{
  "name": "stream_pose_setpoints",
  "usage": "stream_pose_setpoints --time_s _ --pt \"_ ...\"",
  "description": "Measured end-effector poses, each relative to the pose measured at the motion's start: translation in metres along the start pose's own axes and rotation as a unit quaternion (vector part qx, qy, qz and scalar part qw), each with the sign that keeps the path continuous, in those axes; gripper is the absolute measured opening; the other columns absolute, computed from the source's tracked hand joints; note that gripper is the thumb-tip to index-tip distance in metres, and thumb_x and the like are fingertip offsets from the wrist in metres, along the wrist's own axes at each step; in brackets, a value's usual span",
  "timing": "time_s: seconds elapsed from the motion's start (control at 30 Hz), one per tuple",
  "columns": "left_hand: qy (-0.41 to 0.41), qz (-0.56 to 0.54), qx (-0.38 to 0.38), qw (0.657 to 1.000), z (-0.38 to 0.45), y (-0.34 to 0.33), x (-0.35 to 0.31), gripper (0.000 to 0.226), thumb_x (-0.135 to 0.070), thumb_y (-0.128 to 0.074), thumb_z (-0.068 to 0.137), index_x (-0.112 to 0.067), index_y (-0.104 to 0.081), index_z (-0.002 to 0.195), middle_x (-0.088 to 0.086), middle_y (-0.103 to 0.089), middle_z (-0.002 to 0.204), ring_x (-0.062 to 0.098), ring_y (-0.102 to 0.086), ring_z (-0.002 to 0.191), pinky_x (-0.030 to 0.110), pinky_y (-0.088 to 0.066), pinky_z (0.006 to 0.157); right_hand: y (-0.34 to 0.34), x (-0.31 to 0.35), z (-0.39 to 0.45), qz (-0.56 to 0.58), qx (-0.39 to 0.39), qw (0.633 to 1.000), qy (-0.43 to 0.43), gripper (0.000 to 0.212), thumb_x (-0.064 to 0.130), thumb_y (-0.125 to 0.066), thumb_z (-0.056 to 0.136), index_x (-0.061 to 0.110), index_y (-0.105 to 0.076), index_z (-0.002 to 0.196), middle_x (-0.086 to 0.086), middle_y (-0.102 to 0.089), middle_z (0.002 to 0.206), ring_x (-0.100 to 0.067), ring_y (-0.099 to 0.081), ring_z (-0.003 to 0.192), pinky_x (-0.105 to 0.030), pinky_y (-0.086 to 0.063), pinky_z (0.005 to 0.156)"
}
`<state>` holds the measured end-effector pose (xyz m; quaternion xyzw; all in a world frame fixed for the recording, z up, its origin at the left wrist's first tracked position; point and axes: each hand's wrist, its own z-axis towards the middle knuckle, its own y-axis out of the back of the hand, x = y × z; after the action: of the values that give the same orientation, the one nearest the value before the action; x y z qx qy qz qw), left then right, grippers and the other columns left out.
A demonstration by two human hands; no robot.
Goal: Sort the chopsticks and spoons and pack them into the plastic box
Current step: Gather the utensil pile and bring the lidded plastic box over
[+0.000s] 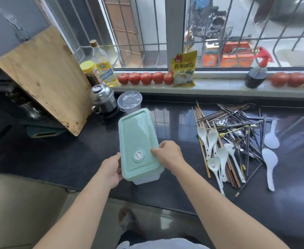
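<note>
A clear plastic box with a pale green lid [137, 139] lies on the black counter in the middle, its lid closed. My left hand [111, 171] grips its near left corner. My right hand [169, 155] grips its near right edge, thumb on top of the lid. To the right lies a mixed heap: wooden and dark chopsticks [232, 121], metal spoons [221, 122], and several white ceramic spoons [212, 141]. Two larger white plastic spoons [270, 159] lie at the heap's right side.
A wooden cutting board [43, 78] leans at the left. A steel pot [103, 98] and a clear lidded cup [129, 101] stand behind the box. Oil bottle [102, 63], jar, tomatoes [145, 78], yellow packet [184, 69] and sauce bottle [256, 76] line the windowsill.
</note>
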<state>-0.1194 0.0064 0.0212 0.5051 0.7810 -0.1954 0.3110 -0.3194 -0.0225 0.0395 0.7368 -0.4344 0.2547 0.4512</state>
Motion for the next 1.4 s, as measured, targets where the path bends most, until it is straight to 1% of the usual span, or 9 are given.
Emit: stream_pose_setpoints --time_s 0.27,0.5,0.6,0.67,0.77,0.87,1.07,1.17,1.4 --pt "-0.022 0.060 0.057 0.996 0.077 0.050 -0.057 0.039 -0.035 -0.054 0.105 -0.002 -0.071 0.117 0.019 -0.074 0.118 0.036 -0.071 0.111 0.051 -0.056 0.098 -0.051 0.042 0.015 0.411 0.009 0.911 -0.016 0.014 0.019 -0.062 0.094 0.005 -0.062 0.093 -0.016 -0.071 0.095 -0.028 -0.067 0.084 -0.039 -0.048 0.074" --pt "-0.156 0.361 0.091 0.915 0.133 0.105 -0.115 0.016 -0.008 -0.060 0.093 -0.011 -0.050 0.081 0.007 -0.058 0.083 0.022 -0.054 0.074 0.035 -0.038 0.059 -0.114 0.076 0.016 0.614 -0.173 0.770 -0.017 0.027 0.005 -0.049 0.099 -0.002 -0.075 0.100 -0.017 -0.075 0.109 -0.029 -0.073 0.094 -0.044 -0.059 0.084" --pt "-0.174 0.425 0.081 0.885 0.154 0.130 -0.137 0.020 -0.010 -0.057 0.089 -0.014 -0.042 0.077 0.005 -0.048 0.073 0.023 -0.042 0.066 0.037 -0.030 0.057 -0.114 0.064 0.023 0.499 -0.339 0.794 -0.072 0.014 0.008 -0.051 0.099 0.006 -0.065 0.097 -0.018 -0.071 0.115 -0.031 -0.069 0.094 -0.040 -0.057 0.077" --pt "-0.162 0.454 0.086 0.872 0.167 0.146 -0.145 0.019 -0.012 -0.056 0.086 -0.014 -0.042 0.074 0.006 -0.048 0.072 0.026 -0.042 0.067 0.036 -0.029 0.058 -0.110 0.049 0.030 0.209 -0.427 0.866 -0.155 0.010 0.016 -0.050 0.098 0.007 -0.054 0.100 -0.012 -0.065 0.100 -0.035 -0.063 0.091 -0.037 -0.046 0.067" --pt "-0.159 0.491 0.114 0.849 0.185 0.164 -0.145 0.015 -0.025 -0.054 0.077 -0.010 -0.051 0.074 0.009 -0.059 0.075 0.026 -0.051 0.067 0.035 -0.035 0.061 -0.141 0.031 0.034 -0.226 -0.414 0.868 -0.156 0.007 0.014 -0.053 0.095 0.007 -0.051 0.095 -0.008 -0.054 0.086 -0.038 -0.057 0.080 -0.041 -0.042 0.062" --pt "-0.157 0.495 0.145 0.842 0.194 0.171 -0.143 0.036 -0.034 -0.050 0.071 -0.001 -0.060 0.083 0.014 -0.068 0.079 0.027 -0.057 0.068 0.034 -0.041 0.060 -0.209 0.015 0.039 -0.379 -0.321 0.858 -0.128 0.012 0.018 -0.065 0.092 0.011 -0.056 0.095 -0.009 -0.057 0.095 -0.034 -0.058 0.088 -0.040 -0.043 0.058" --pt "-0.128 0.490 0.203 0.838 0.190 0.174 -0.142 0.022 -0.027 -0.054 0.085 -0.012 -0.066 0.095 0.009 -0.074 0.093 0.030 -0.073 0.083 0.047 -0.064 0.061 -0.256 0.004 0.046 -0.289 -0.167 0.941 -0.056 0.018 0.015 -0.043 0.101 0.017 -0.056 0.114 -0.001 -0.057 0.118 -0.027 -0.050 0.112 -0.036 -0.040 0.080" --pt "-0.132 0.498 0.229 0.826 0.185 0.176 -0.141 0.025 -0.021 -0.046 0.091 -0.018 -0.067 0.105 0.005 -0.072 0.096 0.026 -0.072 0.081 0.036 -0.060 0.048 -0.253 -0.015 0.035 -0.265 -0.267 0.916 -0.138 0.042 0.011 -0.052 0.094 0.017 -0.055 0.136 -0.012 -0.046 0.148 -0.035 -0.039 0.136 -0.050 -0.038 0.109" --pt "-0.129 0.504 0.226 0.824 0.179 0.169 -0.136 0.046 -0.029 -0.040 0.083 -0.023 -0.058 0.124 0.004 -0.068 0.104 0.027 -0.069 0.084 0.041 -0.061 0.048 -0.240 -0.028 0.022 -0.265 -0.154 0.917 -0.256 0.059 0.040 -0.037 0.105 0.034 -0.016 0.159 -0.003 -0.004 0.167 -0.032 0.005 0.153 -0.047 -0.038 0.113"
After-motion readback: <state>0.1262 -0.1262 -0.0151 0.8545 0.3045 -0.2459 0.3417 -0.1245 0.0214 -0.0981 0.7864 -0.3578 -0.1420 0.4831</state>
